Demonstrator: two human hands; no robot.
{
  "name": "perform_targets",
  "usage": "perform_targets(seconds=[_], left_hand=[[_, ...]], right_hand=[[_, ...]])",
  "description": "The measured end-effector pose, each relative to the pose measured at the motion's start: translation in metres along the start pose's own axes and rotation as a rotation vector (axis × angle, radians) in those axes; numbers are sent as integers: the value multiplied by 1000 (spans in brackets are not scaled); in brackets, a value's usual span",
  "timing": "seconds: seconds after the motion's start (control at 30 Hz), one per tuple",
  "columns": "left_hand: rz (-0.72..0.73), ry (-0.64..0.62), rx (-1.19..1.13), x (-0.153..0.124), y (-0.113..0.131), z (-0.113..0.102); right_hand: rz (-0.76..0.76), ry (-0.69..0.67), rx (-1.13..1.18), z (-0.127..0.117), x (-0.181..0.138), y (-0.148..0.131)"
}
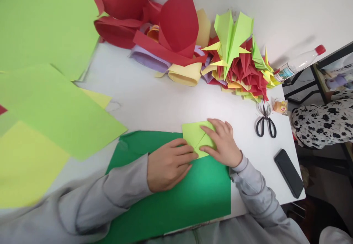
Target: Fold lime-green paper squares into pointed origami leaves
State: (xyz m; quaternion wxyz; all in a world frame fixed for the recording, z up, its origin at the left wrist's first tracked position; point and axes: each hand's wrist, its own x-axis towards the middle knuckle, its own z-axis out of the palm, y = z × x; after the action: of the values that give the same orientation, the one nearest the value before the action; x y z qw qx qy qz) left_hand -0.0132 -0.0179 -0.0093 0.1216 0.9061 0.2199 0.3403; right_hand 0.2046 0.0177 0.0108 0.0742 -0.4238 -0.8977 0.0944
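Observation:
A small light-green folded paper (193, 135) lies on a dark-green sheet (176, 196) on the white table (149, 100). My left hand (168, 164) rests on the dark-green sheet, its fingers held together and their tips pressing the folded paper's left flap. My right hand (223, 142) lies flat over the paper's right part, fingers stretched out along the crease. Both sleeves are grey.
Large light-green and yellow sheets (49, 100) cover the left. Rolled red, yellow and lilac paper (171, 38) and a heap of folded paper planes (239, 60) sit at the back. Black scissors (265, 122), a dark phone (288, 172) and a plastic bottle (299, 63) lie to the right.

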Motion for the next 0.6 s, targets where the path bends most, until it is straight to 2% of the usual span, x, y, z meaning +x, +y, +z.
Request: perform_targets(seconds=[0.17, 0.5, 0.6], left_hand=[[-15, -32, 2, -1, -1, -1], [34, -67, -160, -3, -9, -6], [36, -80, -133, -3, -9, -5]], right_hand=[[47, -24, 55, 1, -1, 1], [64, -47, 137, -1, -1, 5], [71, -62, 160, -3, -1, 7]])
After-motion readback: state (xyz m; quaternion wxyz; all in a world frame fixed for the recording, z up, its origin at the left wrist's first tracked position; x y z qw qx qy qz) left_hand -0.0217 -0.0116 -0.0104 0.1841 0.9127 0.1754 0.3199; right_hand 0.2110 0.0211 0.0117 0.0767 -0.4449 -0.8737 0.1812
